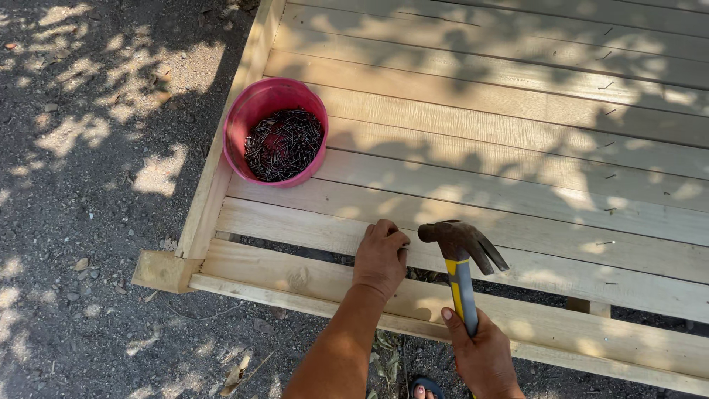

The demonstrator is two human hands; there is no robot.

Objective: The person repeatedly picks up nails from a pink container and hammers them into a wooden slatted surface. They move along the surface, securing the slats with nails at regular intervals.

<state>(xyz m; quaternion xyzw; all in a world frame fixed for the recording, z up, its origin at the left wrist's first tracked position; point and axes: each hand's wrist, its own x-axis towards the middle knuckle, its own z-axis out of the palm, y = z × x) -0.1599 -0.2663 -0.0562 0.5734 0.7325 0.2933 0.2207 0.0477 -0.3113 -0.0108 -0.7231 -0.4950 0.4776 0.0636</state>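
My left hand [380, 257] rests on a pale wooden plank [295, 229] near the frame's front edge, fingers pinched around a small nail held upright against the wood. My right hand [484, 355] grips the yellow and blue handle of a claw hammer [461, 247]. Its dark steel head hovers just right of my left hand's fingers, face pointing toward the nail. Both forearms reach in from the bottom of the view.
A pink bucket [255, 111] holding several dark nails sits on the planks at the left edge. The planked wooden platform [517, 133] lies on gravel ground [88, 148], with nails partly driven along its right side. A gap shows between the front planks. A sandalled toe [425, 388] shows below.
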